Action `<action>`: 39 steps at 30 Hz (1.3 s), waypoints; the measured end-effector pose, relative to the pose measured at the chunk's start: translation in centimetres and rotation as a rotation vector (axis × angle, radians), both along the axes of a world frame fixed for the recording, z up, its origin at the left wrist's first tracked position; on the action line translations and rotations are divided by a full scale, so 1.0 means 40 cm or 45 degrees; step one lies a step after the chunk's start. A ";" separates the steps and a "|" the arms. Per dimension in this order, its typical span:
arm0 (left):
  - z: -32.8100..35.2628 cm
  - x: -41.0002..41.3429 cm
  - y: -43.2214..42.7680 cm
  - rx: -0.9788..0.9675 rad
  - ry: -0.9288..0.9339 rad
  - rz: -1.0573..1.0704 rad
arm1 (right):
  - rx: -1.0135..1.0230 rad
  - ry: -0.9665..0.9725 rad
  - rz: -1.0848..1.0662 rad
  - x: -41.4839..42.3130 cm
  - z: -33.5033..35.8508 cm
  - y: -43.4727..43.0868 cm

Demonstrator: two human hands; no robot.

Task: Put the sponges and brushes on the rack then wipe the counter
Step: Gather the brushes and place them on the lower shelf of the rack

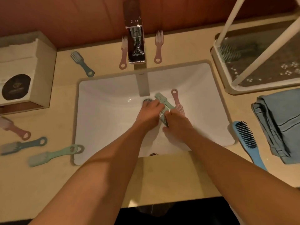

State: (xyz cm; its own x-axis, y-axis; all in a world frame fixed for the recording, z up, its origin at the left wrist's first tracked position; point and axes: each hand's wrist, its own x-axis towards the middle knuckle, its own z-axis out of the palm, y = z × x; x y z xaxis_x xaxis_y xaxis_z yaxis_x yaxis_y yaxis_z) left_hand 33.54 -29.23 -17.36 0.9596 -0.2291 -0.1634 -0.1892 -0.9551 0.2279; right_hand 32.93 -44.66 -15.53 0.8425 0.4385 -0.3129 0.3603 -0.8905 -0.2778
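A bathroom or washroom vanity: a white basin [90, 111] sunk in a beige counter [162, 176], 1 chrome tap [135, 46] behind it, a tissue box [24, 70] left, a folded towel [279, 124] right, a wood-panelled wall [65, 21] behind.

In the sink [100, 114], a green brush [162, 99] and a pink brush [177, 103] lie side by side right of the drain. Just beside them the left hand [148, 113] and right hand [177, 121] grip a grey brush [163, 117]. On the counter [162, 176], two pink combs [123, 52] [158, 47] flank the tap [135, 43]. A slate brush [82, 64] lies back left. Three small brushes [24, 145] lie at the left edge, and a big blue brush [248, 142] right of the sink. The rack [227, 78], back right, holds a teal brush [228, 52].
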 end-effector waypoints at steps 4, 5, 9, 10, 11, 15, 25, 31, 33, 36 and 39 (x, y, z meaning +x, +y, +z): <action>-0.016 0.014 -0.016 0.127 -0.072 -0.027 | 0.007 -0.015 0.011 0.000 -0.009 0.009; -0.017 0.018 -0.021 0.184 -0.072 -0.046 | 0.034 -0.009 -0.013 -0.004 -0.006 0.010; -0.008 0.018 -0.017 0.333 -0.052 -0.105 | 0.168 0.105 -0.125 -0.023 0.016 0.021; 0.002 0.015 -0.014 0.326 -0.057 -0.085 | 0.185 0.144 -0.127 -0.022 0.024 0.023; 0.014 0.012 -0.010 0.329 -0.075 -0.060 | 0.192 0.159 -0.113 -0.021 0.032 0.025; 0.078 -0.023 0.015 0.394 -0.201 -0.050 | 0.188 0.232 0.006 -0.023 0.085 0.022; 0.295 -0.097 0.052 0.537 -0.380 0.076 | 0.123 -0.286 0.221 -0.063 0.264 -0.004; 0.390 -0.125 -0.027 0.471 -0.413 0.017 | 0.197 -0.383 0.119 -0.074 0.326 -0.071; 0.403 -0.118 -0.061 0.423 -0.429 0.026 | 0.187 -0.397 0.096 -0.076 0.352 -0.103; 0.429 -0.095 -0.105 0.327 -0.466 0.041 | 0.186 -0.422 0.061 -0.078 0.391 -0.160; 0.454 -0.066 -0.148 0.287 -0.521 0.030 | 0.188 -0.511 0.014 -0.076 0.411 -0.229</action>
State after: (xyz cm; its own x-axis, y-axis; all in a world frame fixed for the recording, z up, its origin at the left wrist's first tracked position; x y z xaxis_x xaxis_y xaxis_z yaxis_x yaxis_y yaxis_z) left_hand 30.89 -35.15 0.79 0.9600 -0.2089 0.1862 -0.1981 -0.9773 -0.0750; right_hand 29.88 -53.83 0.93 0.8798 0.4634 0.1059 0.4749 -0.8472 -0.2380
